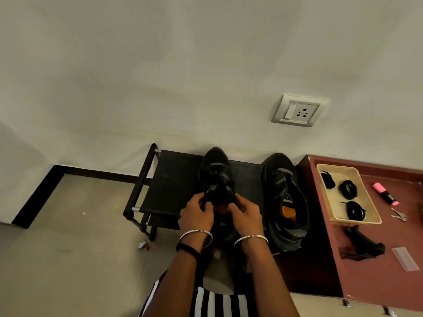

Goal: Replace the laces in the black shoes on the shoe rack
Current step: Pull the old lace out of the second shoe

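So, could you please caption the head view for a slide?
On the rack, left hand and right hand grip a black shoe; a second shoe and a tray of laces lie alongside.

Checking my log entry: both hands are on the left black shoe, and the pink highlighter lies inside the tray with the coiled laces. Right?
Not quite. In the head view the pink highlighter lies outside the tray, on the maroon table beside it. The rest stands.
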